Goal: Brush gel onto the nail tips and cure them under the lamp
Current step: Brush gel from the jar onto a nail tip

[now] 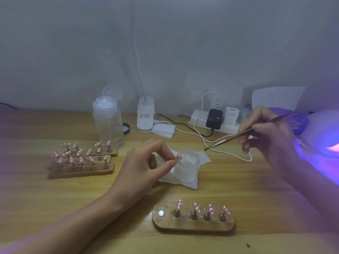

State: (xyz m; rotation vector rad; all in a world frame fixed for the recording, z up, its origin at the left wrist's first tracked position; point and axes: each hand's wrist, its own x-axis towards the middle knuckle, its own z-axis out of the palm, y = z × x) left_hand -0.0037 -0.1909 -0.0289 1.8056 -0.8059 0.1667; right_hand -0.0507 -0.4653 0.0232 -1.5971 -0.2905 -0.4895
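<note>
Pink with white dots: one nail tip [179, 158] on a short metal stem, pinched between thumb and forefinger of the left hand [146, 167]; the other fingers are loosely curled beneath. The tip sits just over the near-left rim of an open frosted jar [187, 167]; contact with the rim cannot be told. Right hand [266, 138] grips a thin brush [238, 135] pen-fashion, fingers curled round the shaft, the working end pointing down-left in the air, apart from jar and tip. Bristles too small to resolve; right hand blurred. Lamp [322, 129] at far right is cut off by the frame edge, its violet glow washing over the right forearm. Jar stands on a crumpled white tissue [185, 183]. Near edge of the wooden table [55, 198]: an oval wooden holder [194, 225] carrying four more dotted tips [195, 206] upright, its leftmost spot showing a bare shiny disc [161, 213]. Left: three loaded holders [80, 172], one behind another. Behind: clear bottle [108, 125], cap flipped open; power strip [196, 116] with black adapter [214, 119]; a white cable [229, 153] loops under the brush end.
</note>
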